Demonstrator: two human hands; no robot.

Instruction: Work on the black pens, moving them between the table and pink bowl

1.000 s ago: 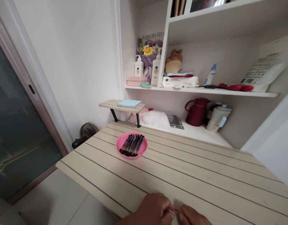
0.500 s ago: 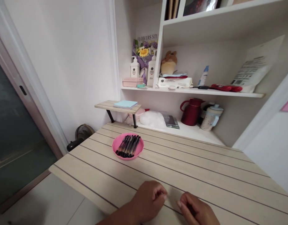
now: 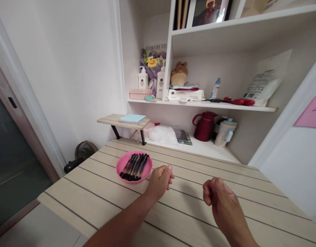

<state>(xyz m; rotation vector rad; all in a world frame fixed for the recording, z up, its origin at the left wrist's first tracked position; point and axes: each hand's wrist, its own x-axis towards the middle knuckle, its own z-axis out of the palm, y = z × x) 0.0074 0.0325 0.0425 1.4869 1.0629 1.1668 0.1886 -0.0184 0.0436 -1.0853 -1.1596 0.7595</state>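
Observation:
My left hand (image 3: 160, 180) is held above the table just right of the pink dish (image 3: 120, 164); its fingers are curled into a loose fist with nothing showing in them. Several black-capped pens (image 3: 134, 167) lie side by side in that shallow, wavy-rimmed dish. Farther right, my right hand (image 3: 221, 202) hovers over the wooden slatted table (image 3: 181, 219), its fingers also folded in and no object visible in the grip. A gap of bare tabletop separates the two hands. Neither hand touches the pens.
A small raised stand (image 3: 109, 120) holds light blue paper (image 3: 132, 118) at the table's back left. Behind the table, a white shelf (image 3: 225, 107) spans the back. Below it stand a dark red jug (image 3: 204, 127) and a pale cup (image 3: 225, 133). A fan (image 3: 85, 150) is beyond the left edge.
Both hands have risen and moved forward from the near table edge, and they are farther apart. The left is now close to the dish. The camera view has shifted slightly.

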